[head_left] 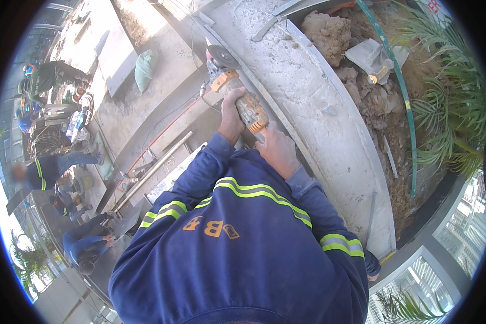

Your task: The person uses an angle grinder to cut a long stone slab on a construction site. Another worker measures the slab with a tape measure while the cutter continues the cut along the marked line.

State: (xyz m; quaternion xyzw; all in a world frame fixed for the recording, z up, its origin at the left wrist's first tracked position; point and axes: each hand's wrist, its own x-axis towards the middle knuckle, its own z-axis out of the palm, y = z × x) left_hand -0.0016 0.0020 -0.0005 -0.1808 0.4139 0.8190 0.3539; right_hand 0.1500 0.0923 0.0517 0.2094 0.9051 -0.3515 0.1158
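Centrally, seen from above, both hands of a person in a navy jacket (243,270) hold a dusty, orange-banded angle grinder (249,110). The left hand (233,117) wraps its body; the right hand (278,152) closes around the rear end. Pointing away from the wearer, the tool has its disc (224,56) just beside the edge of a pale concrete ledge (321,105); contact and spin cannot be told. Seemingly, the step is positioning the disc; the next move would call for a firm two-handed hold and careful alignment.

Left fingers (235,96) around dusty angle grinder (231,84), right fingers (270,138) at its rear, concrete ledge (329,102) beside
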